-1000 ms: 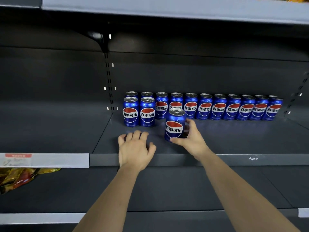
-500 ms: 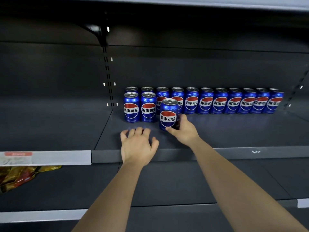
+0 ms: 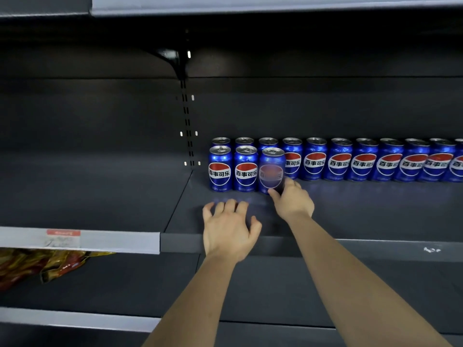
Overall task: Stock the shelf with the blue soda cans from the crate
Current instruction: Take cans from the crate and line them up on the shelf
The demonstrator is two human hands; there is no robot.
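A blue soda can stands third in the front row on the dark shelf, right of two other front cans. My right hand holds this can low on its right side, thumb and fingers round its base. Behind runs a back row of several blue cans stretching to the right edge. My left hand rests palm down on the shelf near its front edge, fingers spread, holding nothing. No crate is in view.
The shelf's front lip runs below my hands. A slotted upright and bracket stand left of the cans. A white price strip fronts the left bay, with yellow-red snack bags under it. An upper shelf overhangs.
My right hand has slid the can back and left into line beside the two front cans. The left hand has stayed on the shelf. The view has shifted left.
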